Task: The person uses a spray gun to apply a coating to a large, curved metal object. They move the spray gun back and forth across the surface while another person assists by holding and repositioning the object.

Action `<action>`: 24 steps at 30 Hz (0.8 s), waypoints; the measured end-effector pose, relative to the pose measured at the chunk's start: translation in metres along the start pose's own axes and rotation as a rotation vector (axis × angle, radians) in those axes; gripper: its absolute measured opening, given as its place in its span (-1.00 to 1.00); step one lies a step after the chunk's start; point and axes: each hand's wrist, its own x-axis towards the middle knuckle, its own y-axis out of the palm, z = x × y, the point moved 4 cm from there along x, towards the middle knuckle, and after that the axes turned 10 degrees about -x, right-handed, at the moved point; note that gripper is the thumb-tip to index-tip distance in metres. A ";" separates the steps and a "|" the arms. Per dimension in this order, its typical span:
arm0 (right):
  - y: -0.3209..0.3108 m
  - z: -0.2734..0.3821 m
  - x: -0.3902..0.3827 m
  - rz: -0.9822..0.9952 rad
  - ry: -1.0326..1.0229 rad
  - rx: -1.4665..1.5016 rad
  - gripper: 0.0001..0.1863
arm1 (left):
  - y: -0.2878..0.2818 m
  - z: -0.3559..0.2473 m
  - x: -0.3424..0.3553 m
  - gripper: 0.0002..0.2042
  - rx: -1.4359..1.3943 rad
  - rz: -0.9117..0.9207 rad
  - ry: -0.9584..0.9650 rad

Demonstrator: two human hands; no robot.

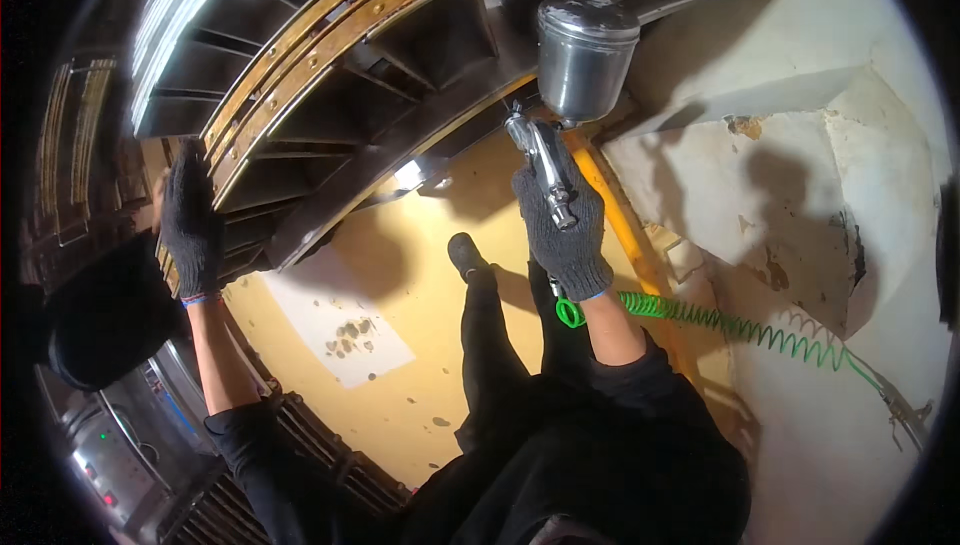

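My right hand, in a dark knit glove, is closed around a metal spray gun. A silver paint cup stands on top of the gun, and its nozzle points toward the dark rack. From below the grip runs a green coiled air hose. My left hand, gloved alike, is at the near left end of a slatted rack, its fingers around the edge. This rack has dark slots and brownish-yellow strips dotted with round studs. The left fingertips are partly hidden.
A rough pale wall with peeling patches stands to the right, with a yellow pipe beside it. Stained yellowish floor lies below. At lower left is a metal machine with small lights, beside more dark slats.
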 end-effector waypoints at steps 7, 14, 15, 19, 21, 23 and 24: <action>0.006 0.001 0.005 0.100 0.047 0.221 -0.60 | 0.000 -0.005 -0.001 -0.45 -0.084 0.023 -0.047; 0.004 -0.006 0.007 0.152 0.036 0.308 -0.43 | 0.000 -0.002 -0.002 -0.48 0.103 0.039 0.098; 0.004 -0.007 0.009 0.141 -0.012 0.306 -0.39 | 0.001 0.000 -0.003 -0.49 0.094 0.037 0.083; -0.003 -0.007 0.014 0.217 0.053 0.280 -0.40 | 0.004 0.004 -0.002 -0.47 0.033 0.044 0.026; -0.002 -0.010 0.016 0.244 0.035 0.190 -0.43 | 0.003 0.013 -0.006 -0.46 -0.046 0.024 -0.011; 0.001 -0.015 0.014 0.293 0.111 0.272 -0.47 | 0.003 0.015 -0.008 -0.45 -0.066 0.008 -0.048; 0.004 -0.021 0.014 0.294 0.141 0.373 -0.48 | 0.003 0.011 -0.006 -0.44 -0.027 0.039 0.003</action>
